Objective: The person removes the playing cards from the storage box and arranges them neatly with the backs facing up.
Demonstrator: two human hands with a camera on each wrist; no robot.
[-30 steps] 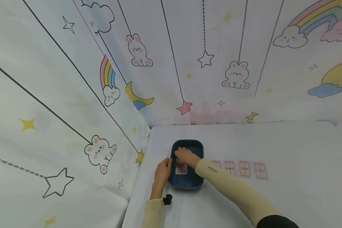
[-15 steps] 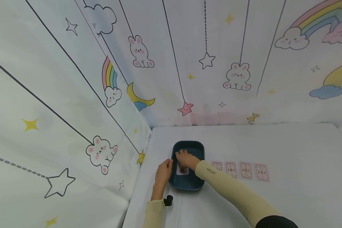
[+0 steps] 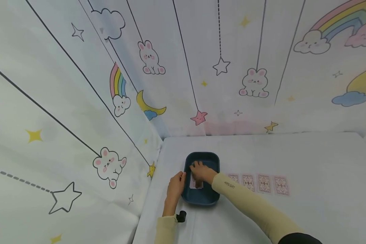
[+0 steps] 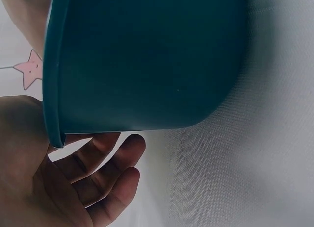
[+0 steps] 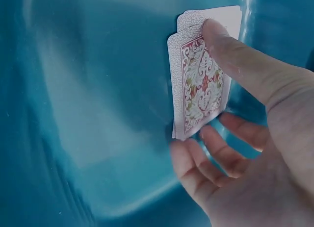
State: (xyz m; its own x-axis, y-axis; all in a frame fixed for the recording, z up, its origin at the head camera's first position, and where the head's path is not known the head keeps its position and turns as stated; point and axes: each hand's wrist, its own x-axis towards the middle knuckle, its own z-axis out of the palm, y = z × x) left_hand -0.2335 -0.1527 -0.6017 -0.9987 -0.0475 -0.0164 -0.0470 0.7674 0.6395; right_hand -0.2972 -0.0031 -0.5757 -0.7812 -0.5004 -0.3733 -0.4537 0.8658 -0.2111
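Cartoon-printed white walls (image 3: 177,67) stand around a white-covered desk (image 3: 323,162), where four patterned cards (image 3: 264,183) lie face down in a row to the right of a blue tray (image 3: 205,199). At its left rim the left hand (image 3: 175,186) grips with thumb and finger, the other fingers loosely bent. Inside the tray, the right hand (image 3: 202,172) holds a small stack of cards (image 5: 202,89) between its thumb and fingers.

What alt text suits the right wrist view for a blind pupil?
A right hand holds stacked playing cards in a glossy teal tray, thumb on the top card and fingers near its lower edge. The card's ornate back is red and white.
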